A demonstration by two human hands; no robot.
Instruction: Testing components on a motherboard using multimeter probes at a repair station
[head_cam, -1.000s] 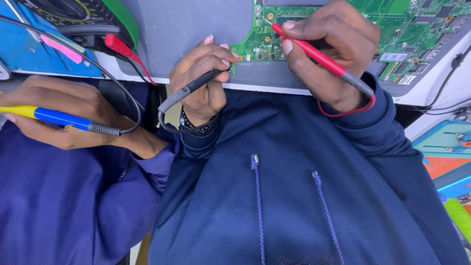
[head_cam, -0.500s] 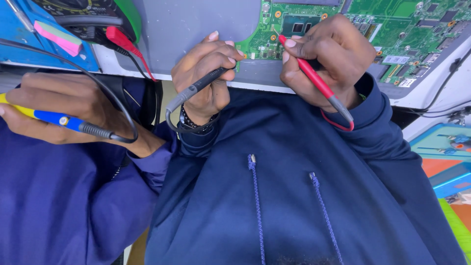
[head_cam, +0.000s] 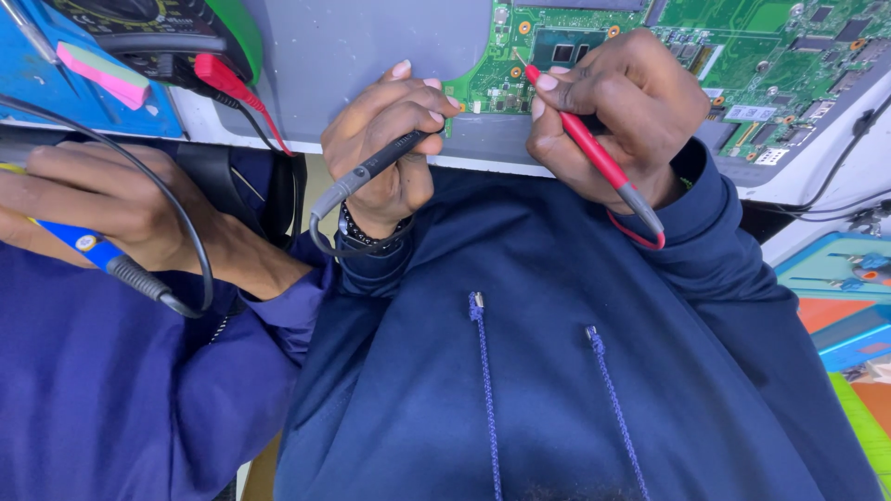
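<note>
Right hand (head_cam: pixel 617 116) pinched red probe (head_cam: pixel 594 158), tip on green board (head_cam: pixel 742 37); left hand (head_cam: pixel 390 139) gripped black probe (head_cam: pixel 371 172).

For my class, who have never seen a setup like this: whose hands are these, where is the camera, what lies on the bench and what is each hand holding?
There is one view, from a camera worn on a person's head and looking down, so the dark blue hooded top filling the lower picture is that person's own.

The left hand grips a black probe like a pen. The right hand grips a red probe, its fine tip up on the green circuit board, which lies on a grey mat on the bench.

At far left, another person's hand holds a blue-handled tool with a black cable. Behind it sits a dark meter with a red plug in it.
</note>
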